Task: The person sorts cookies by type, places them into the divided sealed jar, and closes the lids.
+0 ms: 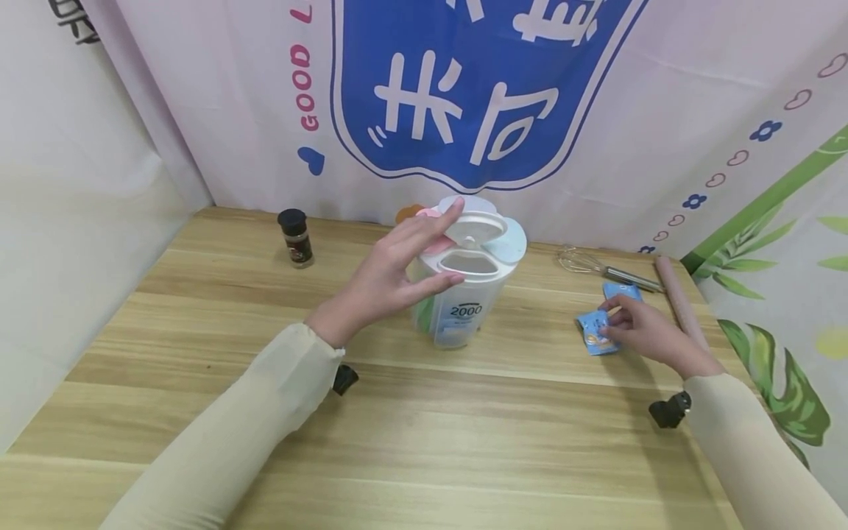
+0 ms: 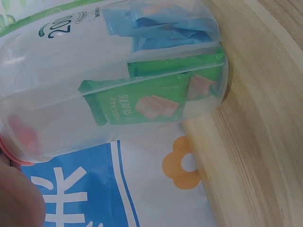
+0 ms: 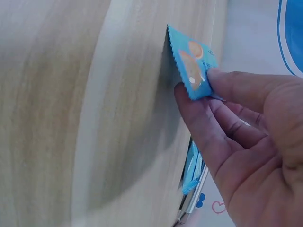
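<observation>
A clear plastic container [image 1: 457, 318] marked 2000 stands upright, its multi-coloured lid showing one front flap [image 1: 481, 228] raised above an opening. My left hand [image 1: 397, 274] rests at the left of the lid, fingers and thumb extended; the index finger lies beside the raised flap and the thumb along the front rim. Inside the container are green snack packets [image 2: 142, 101] and blue ones [image 2: 161, 26] in separate compartments. To the right, my right hand [image 1: 641, 333] pinches a small blue snack packet [image 3: 191, 64] between thumb and fingers, close over the table. Another blue packet [image 1: 623, 291] lies just behind it.
A black-capped spice jar [image 1: 296, 239] stands at the back left of the wooden table [image 1: 265, 331]. At the back right lie a wire whisk [image 1: 609, 271] and a pinkish rod [image 1: 679, 298]. A printed cloth [image 1: 252, 88] hangs directly behind the table.
</observation>
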Demonstrator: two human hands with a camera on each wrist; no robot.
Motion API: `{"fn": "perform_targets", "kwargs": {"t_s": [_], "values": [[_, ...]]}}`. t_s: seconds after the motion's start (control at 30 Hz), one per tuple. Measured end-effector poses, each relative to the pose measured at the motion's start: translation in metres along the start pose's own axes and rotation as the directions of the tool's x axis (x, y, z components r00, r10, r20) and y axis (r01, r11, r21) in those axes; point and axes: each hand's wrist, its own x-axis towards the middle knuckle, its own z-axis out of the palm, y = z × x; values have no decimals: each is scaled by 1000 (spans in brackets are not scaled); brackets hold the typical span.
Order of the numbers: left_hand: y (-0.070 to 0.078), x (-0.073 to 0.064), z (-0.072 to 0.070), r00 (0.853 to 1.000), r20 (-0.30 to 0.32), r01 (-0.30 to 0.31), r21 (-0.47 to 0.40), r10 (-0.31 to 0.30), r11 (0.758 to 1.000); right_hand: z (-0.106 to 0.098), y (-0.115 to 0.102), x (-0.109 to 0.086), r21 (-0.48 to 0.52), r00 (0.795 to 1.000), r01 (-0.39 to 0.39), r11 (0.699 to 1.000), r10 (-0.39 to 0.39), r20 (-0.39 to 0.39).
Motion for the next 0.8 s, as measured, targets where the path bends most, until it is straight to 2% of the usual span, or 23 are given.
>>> {"fn": "perform_targets", "kwargs": {"t_s": [0.13, 0.27, 0.37, 0.53, 0.67, 0.8], "values": [[0, 0, 0, 1000, 9, 5, 5, -5, 1000, 2, 1, -1, 60, 1000, -22, 998, 22, 0], [0, 1, 0, 1000, 8, 4, 7, -4, 1000, 4, 2, -3, 168, 998, -56, 984, 56, 6], [-1, 1, 1, 1000, 2, 0, 9, 0, 1000, 5, 0, -4, 263, 998, -57, 963, 63, -12], [-1, 0, 1, 1000, -1, -3, 13, 3, 1000, 5, -8, -5, 400, 997, -18, 916, 49, -66], [-1, 1, 1, 1000, -2, -4, 17, 4, 1000, 5, -22, -5, 523, 992, 10, 853, 57, -112], [-1, 1, 1, 1000, 0, 2, 22, -2, 1000, 5, -37, -3, 666, 985, 59, 743, 66, -160]]}}
